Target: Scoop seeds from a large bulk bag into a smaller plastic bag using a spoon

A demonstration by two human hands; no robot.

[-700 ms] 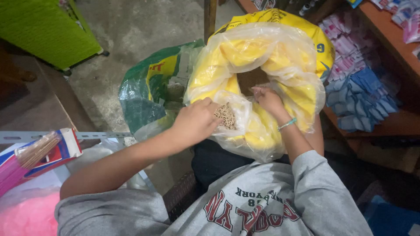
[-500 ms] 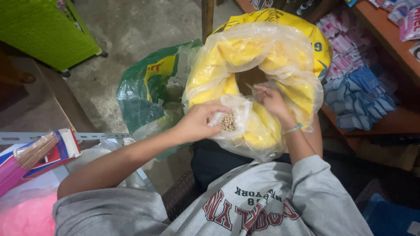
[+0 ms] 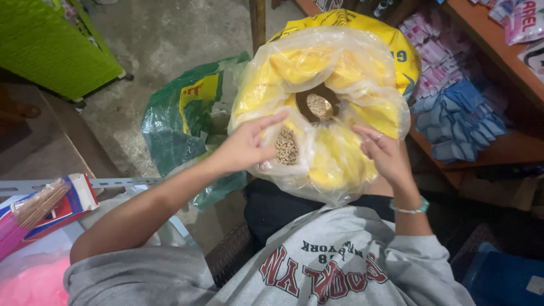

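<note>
While left hand (image 3: 243, 148) pinches small grain bag (image 3: 287, 146) — right hand (image 3: 381, 153) open | yellow sack (image 3: 351, 73) behind

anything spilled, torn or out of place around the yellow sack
Nothing stands out. The yellow sack stands open with its clear liner folded over the rim. The left hand holds a small clear bag of grain; no loose grain shows outside.

Glossy clear plastic liner (image 3: 340, 170) over yellow woven sack (image 3: 391, 42); rough concrete floor (image 3: 170, 39); matt wooden shelf (image 3: 498, 56).
</note>
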